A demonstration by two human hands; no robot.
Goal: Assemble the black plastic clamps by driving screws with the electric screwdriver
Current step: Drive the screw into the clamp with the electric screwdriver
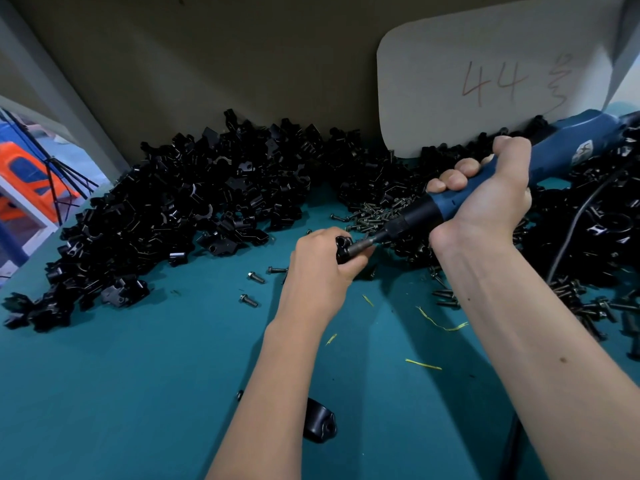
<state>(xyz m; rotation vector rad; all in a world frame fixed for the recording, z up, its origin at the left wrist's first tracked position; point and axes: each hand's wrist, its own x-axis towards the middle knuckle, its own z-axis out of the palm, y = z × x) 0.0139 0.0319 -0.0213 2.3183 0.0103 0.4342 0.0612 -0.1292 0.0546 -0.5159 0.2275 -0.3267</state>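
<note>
My left hand (320, 268) grips a black plastic clamp (343, 249) just above the teal table (138, 393). My right hand (485, 195) holds the blue electric screwdriver (540, 164), tilted down to the left. Its bit (365, 244) meets the clamp at my left fingers. A big heap of black clamp parts (180, 209) fills the back left. Behind the tool lies a pile of screws (375, 216), and three loose screws (256, 278) lie left of my left hand.
More black parts and screws (588, 299) crowd the right side, with the screwdriver's cable (571, 230) running through them. One black part (320, 426) lies near my left forearm. A white card marked 44 (491, 77) leans on the back wall. Yellow shreds (436, 322) dot the table.
</note>
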